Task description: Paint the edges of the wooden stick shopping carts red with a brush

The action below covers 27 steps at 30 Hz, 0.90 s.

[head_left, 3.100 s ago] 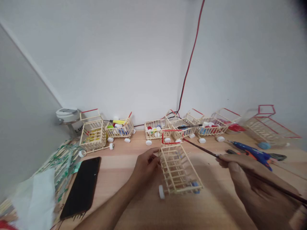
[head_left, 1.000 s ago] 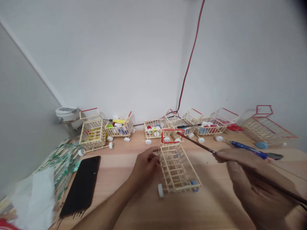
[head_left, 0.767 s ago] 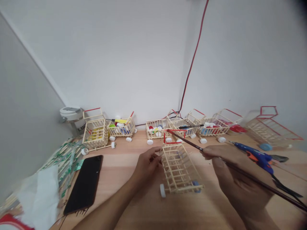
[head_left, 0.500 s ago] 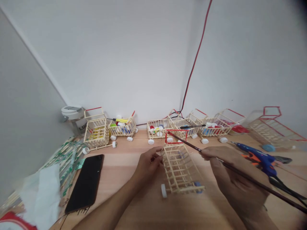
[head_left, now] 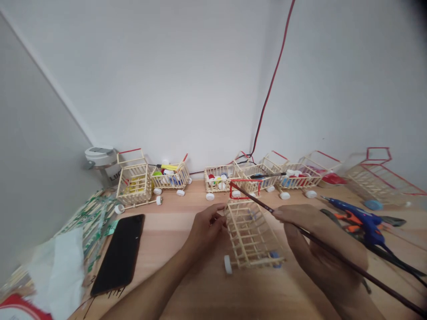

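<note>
A miniature shopping cart (head_left: 251, 235) built from pale wooden sticks lies tilted on the table, with white bottle-cap wheels and a red handle (head_left: 242, 189) at its far end. My left hand (head_left: 205, 229) grips the cart's near side with curled fingers. My right hand (head_left: 322, 249) holds a long dark paintbrush (head_left: 255, 199) to the right of the cart. The brush tip reaches the red handle, and I cannot tell whether they touch.
Several finished carts, some filled with bottle caps, stand along the wall. A blue glue gun (head_left: 362, 220) and black-handled tool lie at right. A black phone (head_left: 118, 255), tissue (head_left: 55, 262) and stick bundles (head_left: 90, 226) lie at left. A red-black cable (head_left: 270, 106) runs down the wall.
My right hand has moved left, closer to the cart, bringing the brush tip over the red handle. The view has shifted slightly. My left hand still grips the cart.
</note>
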Each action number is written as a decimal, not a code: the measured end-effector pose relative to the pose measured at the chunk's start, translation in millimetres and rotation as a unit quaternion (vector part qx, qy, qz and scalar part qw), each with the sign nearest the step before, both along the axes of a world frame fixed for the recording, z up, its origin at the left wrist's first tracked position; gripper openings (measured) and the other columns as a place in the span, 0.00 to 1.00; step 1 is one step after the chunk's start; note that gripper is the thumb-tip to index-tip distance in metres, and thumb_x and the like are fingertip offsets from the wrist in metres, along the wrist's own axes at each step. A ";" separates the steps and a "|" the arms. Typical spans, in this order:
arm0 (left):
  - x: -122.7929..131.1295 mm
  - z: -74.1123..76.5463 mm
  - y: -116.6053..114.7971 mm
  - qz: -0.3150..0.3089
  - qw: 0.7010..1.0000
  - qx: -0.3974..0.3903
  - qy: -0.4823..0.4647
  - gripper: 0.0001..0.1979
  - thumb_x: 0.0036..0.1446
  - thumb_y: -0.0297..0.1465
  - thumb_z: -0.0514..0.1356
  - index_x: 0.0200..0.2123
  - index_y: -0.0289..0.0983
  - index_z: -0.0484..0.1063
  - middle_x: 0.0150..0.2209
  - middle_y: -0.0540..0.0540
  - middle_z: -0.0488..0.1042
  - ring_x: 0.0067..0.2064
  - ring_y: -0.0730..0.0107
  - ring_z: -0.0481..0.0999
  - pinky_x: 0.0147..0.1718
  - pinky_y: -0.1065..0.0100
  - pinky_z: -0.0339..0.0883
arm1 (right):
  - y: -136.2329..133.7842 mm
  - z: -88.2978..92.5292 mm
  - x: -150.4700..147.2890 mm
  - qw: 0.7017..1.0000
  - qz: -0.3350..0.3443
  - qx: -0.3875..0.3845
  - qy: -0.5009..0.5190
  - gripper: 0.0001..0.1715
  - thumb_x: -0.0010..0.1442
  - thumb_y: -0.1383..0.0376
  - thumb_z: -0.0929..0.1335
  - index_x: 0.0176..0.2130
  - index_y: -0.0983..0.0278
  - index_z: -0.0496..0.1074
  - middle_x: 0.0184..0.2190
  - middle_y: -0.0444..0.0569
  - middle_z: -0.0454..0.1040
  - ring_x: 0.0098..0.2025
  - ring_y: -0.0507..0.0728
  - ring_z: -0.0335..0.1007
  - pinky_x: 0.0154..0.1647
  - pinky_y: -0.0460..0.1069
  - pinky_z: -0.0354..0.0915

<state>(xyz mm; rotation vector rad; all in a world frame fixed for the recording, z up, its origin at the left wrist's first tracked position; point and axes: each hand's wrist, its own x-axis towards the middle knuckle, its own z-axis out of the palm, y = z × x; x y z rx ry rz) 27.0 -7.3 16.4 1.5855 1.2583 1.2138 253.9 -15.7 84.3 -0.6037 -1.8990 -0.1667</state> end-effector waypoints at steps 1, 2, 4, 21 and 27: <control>0.0 -0.1 -0.1 0.001 1.000 0.001 0.000 0.19 0.57 0.28 0.57 0.53 0.37 0.73 0.29 0.49 0.78 0.33 0.67 0.76 0.33 0.70 0.66 | 0.1 0.2 0.0 1.000 0.000 -0.001 0.001 0.19 0.53 0.76 0.68 0.43 0.58 0.73 0.37 0.44 0.77 0.41 0.54 0.74 0.44 0.50 0.71; -0.1 -0.3 -0.2 0.001 1.000 0.002 0.001 0.19 0.58 0.28 0.57 0.53 0.36 0.73 0.30 0.49 0.78 0.33 0.67 0.76 0.34 0.70 0.66 | 0.0 0.5 0.4 1.000 -0.001 -0.005 0.005 0.19 0.53 0.76 0.68 0.43 0.58 0.73 0.37 0.44 0.77 0.41 0.53 0.74 0.44 0.50 0.71; -0.2 -0.7 -0.3 0.001 1.000 0.004 0.002 0.19 0.58 0.28 0.56 0.53 0.36 0.73 0.30 0.49 0.78 0.33 0.67 0.76 0.34 0.70 0.66 | -1.2 1.2 3.2 1.000 -0.012 -0.013 0.022 0.16 0.53 0.76 0.68 0.40 0.59 0.73 0.35 0.44 0.76 0.40 0.53 0.74 0.44 0.50 0.70; 0.3 3.0 -1.3 0.002 1.000 0.013 0.016 0.19 0.58 0.27 0.56 0.52 0.35 0.73 0.30 0.49 0.78 0.32 0.68 0.76 0.34 0.71 0.65 | -12.5 -9.3 40.4 0.992 -0.104 -0.066 0.028 0.08 0.59 0.70 0.66 0.39 0.60 0.73 0.33 0.41 0.74 0.37 0.48 0.72 0.43 0.44 0.67; 0.2 3.0 -1.3 0.000 1.000 0.005 0.017 0.19 0.59 0.29 0.56 0.53 0.34 0.72 0.30 0.49 0.77 0.32 0.68 0.76 0.34 0.70 0.66 | -14.9 -5.4 40.8 0.987 -0.148 -0.057 0.011 0.07 0.61 0.68 0.65 0.38 0.59 0.73 0.31 0.40 0.74 0.37 0.48 0.72 0.44 0.43 0.66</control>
